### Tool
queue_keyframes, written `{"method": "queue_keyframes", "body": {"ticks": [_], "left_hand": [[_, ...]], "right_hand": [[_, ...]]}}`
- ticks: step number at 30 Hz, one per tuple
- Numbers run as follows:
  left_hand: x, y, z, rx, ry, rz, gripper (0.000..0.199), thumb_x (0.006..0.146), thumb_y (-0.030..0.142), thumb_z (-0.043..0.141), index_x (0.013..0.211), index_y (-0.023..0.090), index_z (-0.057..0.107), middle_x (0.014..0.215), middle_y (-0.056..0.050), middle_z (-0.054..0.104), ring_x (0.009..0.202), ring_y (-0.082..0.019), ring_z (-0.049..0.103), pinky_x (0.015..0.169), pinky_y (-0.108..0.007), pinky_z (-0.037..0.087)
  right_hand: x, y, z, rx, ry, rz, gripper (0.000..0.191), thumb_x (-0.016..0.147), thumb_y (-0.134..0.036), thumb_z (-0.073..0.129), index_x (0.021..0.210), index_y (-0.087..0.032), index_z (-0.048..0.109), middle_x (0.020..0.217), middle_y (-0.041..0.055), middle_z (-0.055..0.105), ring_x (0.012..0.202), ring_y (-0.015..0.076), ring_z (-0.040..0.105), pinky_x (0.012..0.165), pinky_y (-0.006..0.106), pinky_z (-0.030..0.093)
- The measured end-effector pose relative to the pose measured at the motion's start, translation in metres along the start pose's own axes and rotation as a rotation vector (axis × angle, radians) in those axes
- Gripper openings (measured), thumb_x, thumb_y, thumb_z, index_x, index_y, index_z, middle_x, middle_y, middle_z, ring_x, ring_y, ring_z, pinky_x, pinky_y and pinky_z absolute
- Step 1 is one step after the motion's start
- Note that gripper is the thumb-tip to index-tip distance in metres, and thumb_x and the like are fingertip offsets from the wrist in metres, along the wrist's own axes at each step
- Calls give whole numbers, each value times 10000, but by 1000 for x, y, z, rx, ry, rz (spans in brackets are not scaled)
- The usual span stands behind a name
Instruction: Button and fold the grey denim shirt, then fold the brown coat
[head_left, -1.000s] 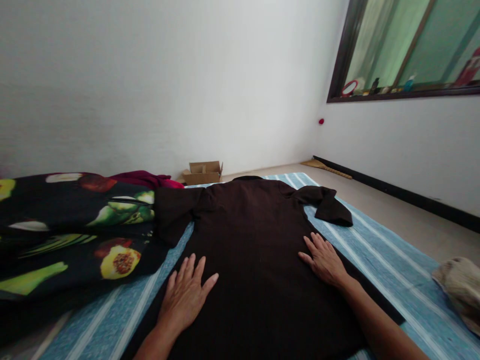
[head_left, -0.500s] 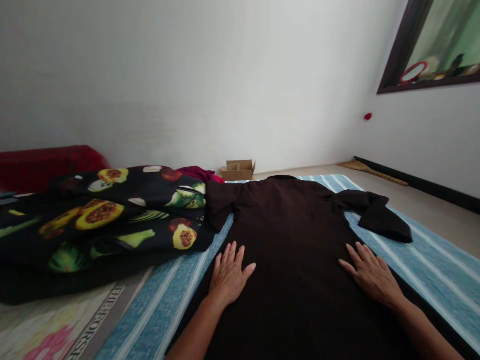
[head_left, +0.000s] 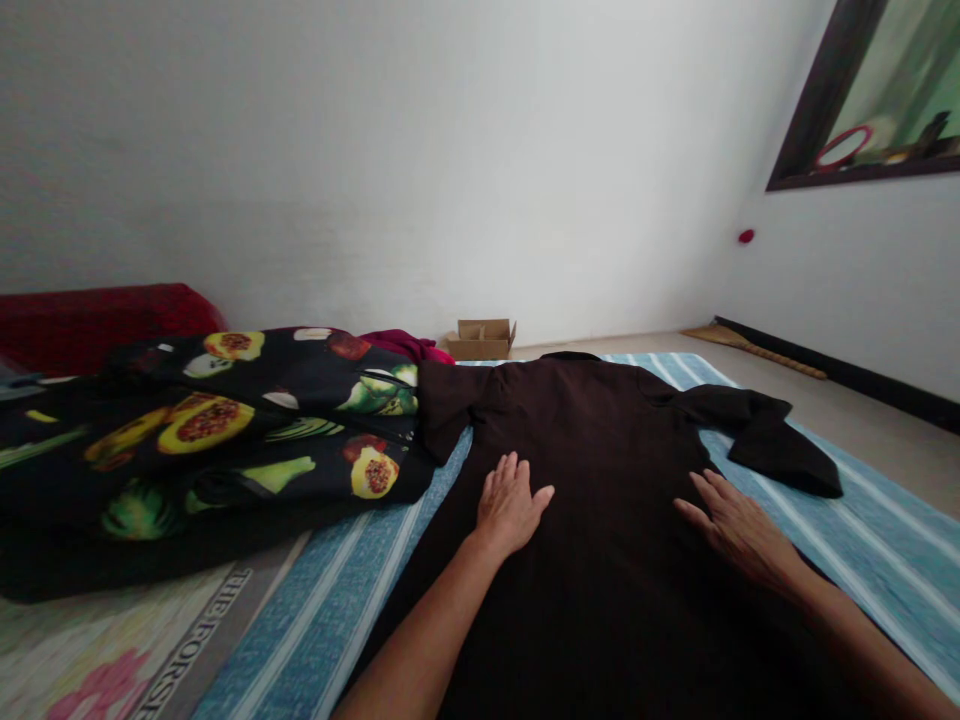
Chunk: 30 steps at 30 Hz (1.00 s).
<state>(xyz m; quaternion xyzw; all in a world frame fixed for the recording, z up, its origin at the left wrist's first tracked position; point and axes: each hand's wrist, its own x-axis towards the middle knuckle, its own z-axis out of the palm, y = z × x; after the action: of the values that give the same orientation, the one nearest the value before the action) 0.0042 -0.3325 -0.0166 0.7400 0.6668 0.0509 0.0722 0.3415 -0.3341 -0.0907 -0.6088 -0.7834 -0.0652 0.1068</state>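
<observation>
A dark brown, short-sleeved garment [head_left: 592, 440], like a long shirt or dress, lies spread out in front of me with its collar at the far end. My left hand [head_left: 510, 508] rests on its left-middle part, palm down with the fingers stretched out. Near its right side edge my right hand [head_left: 739, 525] lies flat, fingers extended and thumb apart. Neither hand grips the cloth. The left sleeve [head_left: 450, 405] reaches to a black cloth with a fruit and vegetable print [head_left: 210, 430]. The right sleeve [head_left: 757, 430] is bent outward. The garment's lower end runs out of view.
Beneath the garment is a blue-and-white striped sheet [head_left: 345, 590]. A flowered mat with lettering [head_left: 112, 650] shows at lower left. Behind are a red item [head_left: 105, 320], magenta cloth [head_left: 397, 345] and a small cardboard box [head_left: 484, 340] by the wall. A window [head_left: 795, 100] is upper right.
My left hand has moved inward and farther up the garment, away from its left edge. My right hand has shifted slightly forward. The camera view has turned a little left.
</observation>
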Motion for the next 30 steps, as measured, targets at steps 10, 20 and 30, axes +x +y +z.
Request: {"method": "queue_keyframes", "body": {"ticks": [10, 20, 30], "left_hand": [[48, -26, 35, 28, 39, -116, 777, 911, 597, 139, 1445, 51, 279, 1533, -172, 186, 1428, -282, 97, 1142, -451, 139], [41, -50, 22, 117, 23, -266, 834, 886, 634, 121, 1448, 35, 267, 1535, -157, 166, 1426, -282, 112, 1130, -490, 137], [53, -40, 13, 274, 123, -323, 701, 916, 496, 244, 1406, 6, 348, 1510, -192, 239, 1403, -309, 198, 1107, -505, 190]], "right_hand": [[54, 12, 32, -32, -67, -6, 455, 916, -377, 312, 1234, -209, 592, 1367, 139, 491, 1311, 333, 374, 977, 522, 398], [47, 12, 44, 7, -17, 142, 579, 902, -513, 284, 1290, -164, 534, 1389, 144, 465, 1340, 315, 332, 1052, 506, 309], [58, -9, 27, 3, -61, 255, 631, 919, -519, 322, 1367, -92, 444, 1454, 170, 379, 1364, 300, 295, 1097, 466, 224]]}}
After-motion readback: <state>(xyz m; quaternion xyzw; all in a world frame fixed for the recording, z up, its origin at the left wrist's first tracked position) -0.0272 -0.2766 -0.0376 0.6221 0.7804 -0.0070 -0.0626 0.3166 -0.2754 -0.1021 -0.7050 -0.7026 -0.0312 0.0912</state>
